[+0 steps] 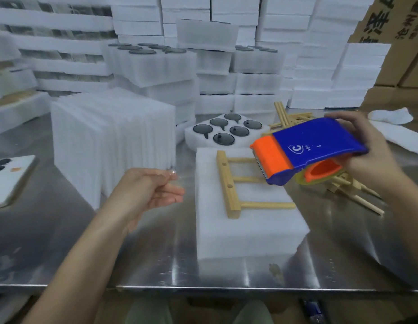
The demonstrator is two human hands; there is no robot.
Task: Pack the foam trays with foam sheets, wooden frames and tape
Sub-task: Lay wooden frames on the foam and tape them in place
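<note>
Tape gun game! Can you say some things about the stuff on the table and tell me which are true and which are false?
1. The right hand holds the tape gun. True.
2. The wooden frame lies on the bare table. False: it lies on a white foam block.
3. The tray behind the frame holds six dark round pieces. True.
4. The phone lies beside the right hand. False: it lies at the far left of the table.

Wooden frame (227,183) — flat (on foam (245,230))
</note>
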